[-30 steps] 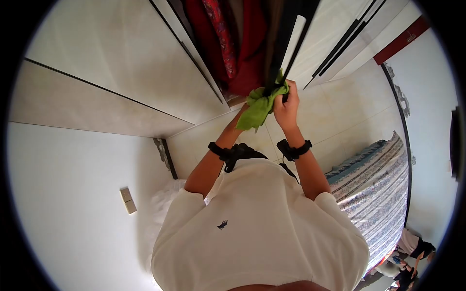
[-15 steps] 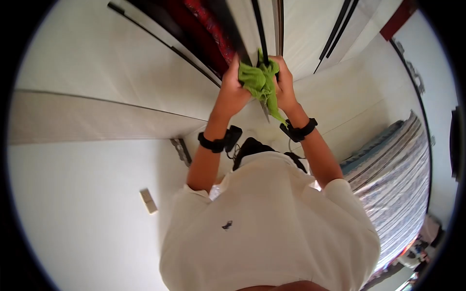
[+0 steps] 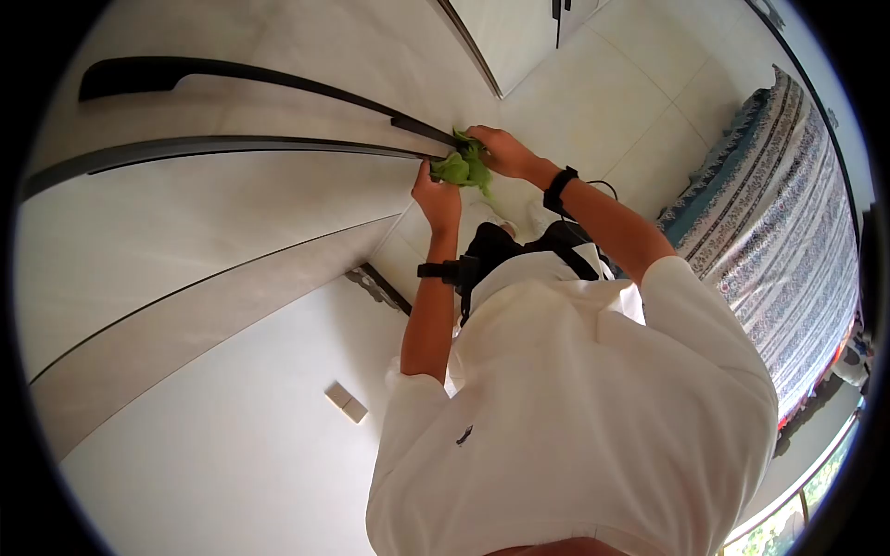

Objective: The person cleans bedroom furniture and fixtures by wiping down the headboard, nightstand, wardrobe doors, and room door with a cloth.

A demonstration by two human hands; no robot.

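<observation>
A crumpled green cloth (image 3: 464, 170) lies over the edges of two wardrobe doors where their long black handle strips come close together. My left hand (image 3: 437, 196) is closed at the cloth's left side, its thumb up against the lower black strip (image 3: 260, 145). On the cloth's other side, my right hand (image 3: 503, 151) grips the green fabric at the end of the upper black strip (image 3: 278, 80). The fingertips of both hands are partly hidden by the cloth and the door edges. Black bands circle both wrists.
Pale wardrobe panels (image 3: 232, 208) fill the upper left. At the right stands a bed with a striped patterned cover (image 3: 779, 232). Beige floor tiles (image 3: 640, 93) lie between them. A socket plate (image 3: 347, 402) is on the white wall, and a window (image 3: 788, 528) shows at lower right.
The view has turned, and the gap with the red clothes is no longer visible. The door being held has swung towards the other door. Both hands stay at the green cloth.
</observation>
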